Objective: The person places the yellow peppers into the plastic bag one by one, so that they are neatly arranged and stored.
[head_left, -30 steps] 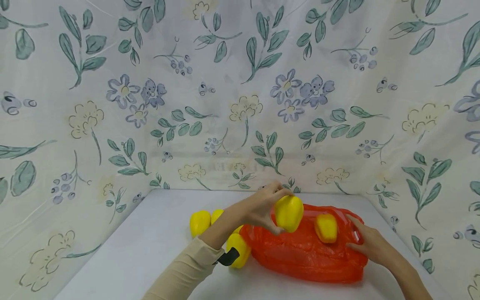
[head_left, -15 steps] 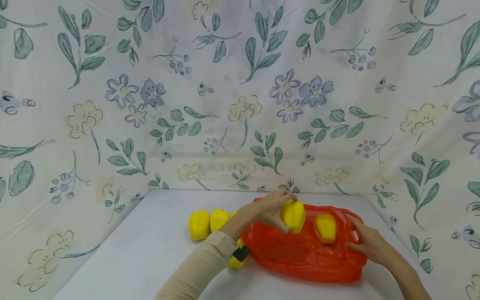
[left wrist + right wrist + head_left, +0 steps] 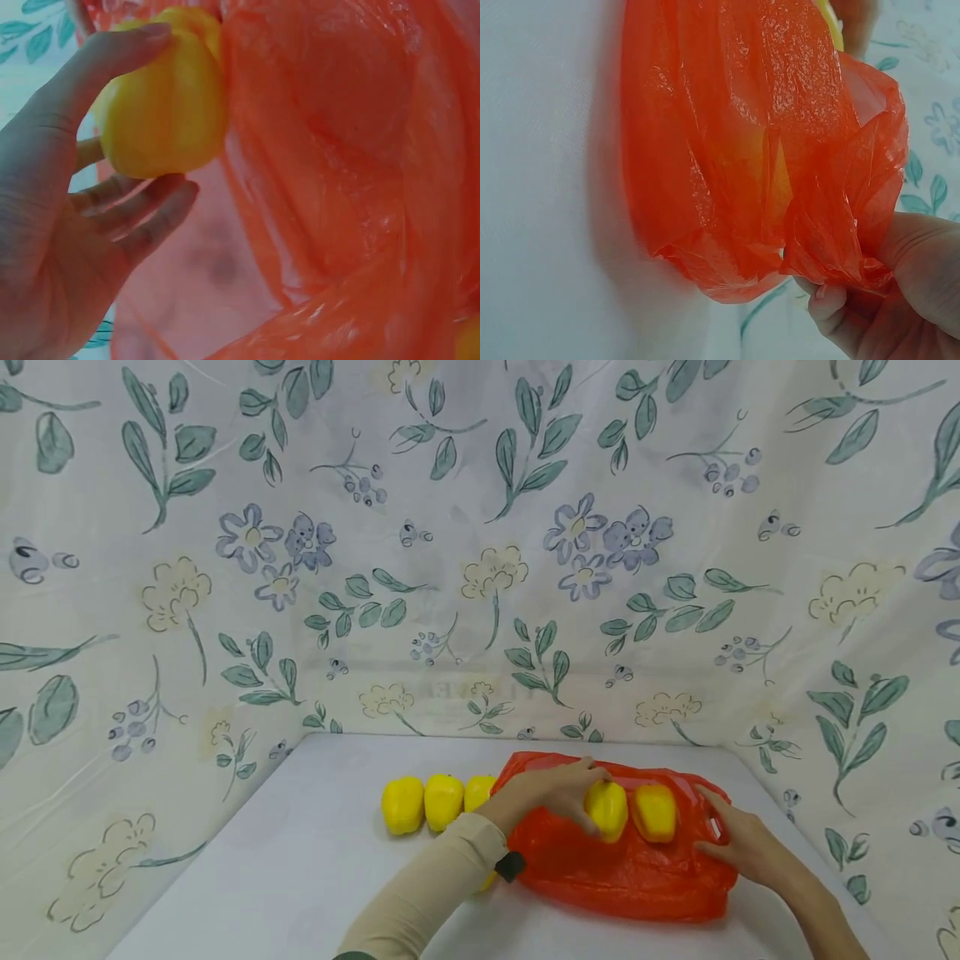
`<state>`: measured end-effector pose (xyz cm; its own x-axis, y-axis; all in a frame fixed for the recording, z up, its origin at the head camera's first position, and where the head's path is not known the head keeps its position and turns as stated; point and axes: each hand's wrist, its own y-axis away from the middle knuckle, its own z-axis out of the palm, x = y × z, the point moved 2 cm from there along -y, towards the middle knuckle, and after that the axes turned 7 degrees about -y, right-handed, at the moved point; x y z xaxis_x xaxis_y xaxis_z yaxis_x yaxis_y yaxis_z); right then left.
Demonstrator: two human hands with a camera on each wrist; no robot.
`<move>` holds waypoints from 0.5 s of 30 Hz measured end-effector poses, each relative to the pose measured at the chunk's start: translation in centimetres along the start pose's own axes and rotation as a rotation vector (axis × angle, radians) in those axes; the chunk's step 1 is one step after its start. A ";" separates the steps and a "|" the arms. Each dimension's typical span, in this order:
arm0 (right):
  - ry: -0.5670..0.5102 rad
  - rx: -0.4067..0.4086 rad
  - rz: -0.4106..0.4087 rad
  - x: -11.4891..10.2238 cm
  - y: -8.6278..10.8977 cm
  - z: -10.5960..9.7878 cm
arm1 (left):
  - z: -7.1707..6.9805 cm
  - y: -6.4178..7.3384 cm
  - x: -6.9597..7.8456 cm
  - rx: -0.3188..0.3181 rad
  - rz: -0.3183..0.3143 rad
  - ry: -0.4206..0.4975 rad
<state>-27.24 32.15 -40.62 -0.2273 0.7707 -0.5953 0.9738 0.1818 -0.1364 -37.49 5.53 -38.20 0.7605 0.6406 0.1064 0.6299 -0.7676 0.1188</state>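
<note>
My left hand (image 3: 558,795) grips a yellow bell pepper (image 3: 607,812) over the red plastic bag (image 3: 615,885), in the head view. The left wrist view shows thumb and fingers around this bell pepper (image 3: 165,112), close against the bag's red film (image 3: 345,150). Another yellow bell pepper (image 3: 655,814) lies at the bag, just right of the held one. At the bag's right end, my right hand (image 3: 742,843) holds its edge. The right wrist view has that hand (image 3: 907,300) pinching the gathered film (image 3: 832,247), and a yellow shape shows dimly through the bag.
Several more yellow bell peppers (image 3: 402,806) sit on the white table (image 3: 300,860) left of the bag. One by the bag's left end is mostly hidden behind my left sleeve (image 3: 435,885). A flower-patterned sheet (image 3: 450,527) hangs behind and at the sides.
My left hand has carried the bell pepper right and slightly down, close beside the one at the bag. My right hand stays at the bag's right edge.
</note>
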 end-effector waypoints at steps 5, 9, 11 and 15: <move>-0.001 -0.005 0.009 0.0 0.1 -0.1 | 0.7 -0.9 -0.2 0.014 -0.035 0.038; 0.005 -0.003 0.005 0.1 0.1 0.0 | 1.1 -1.4 -0.4 0.006 -0.072 0.051; 0.000 -0.004 0.010 0.2 0.0 0.1 | 1.4 -1.7 -0.5 0.007 -0.092 0.056; -0.017 -0.007 0.034 0.2 0.0 0.3 | 1.9 -2.2 -0.5 0.006 -0.119 0.069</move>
<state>-27.31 32.10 -40.91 -0.1942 0.7659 -0.6130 0.9809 0.1605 -0.1103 -39.01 6.86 -40.35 0.6681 0.7267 0.1598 0.7157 -0.6864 0.1291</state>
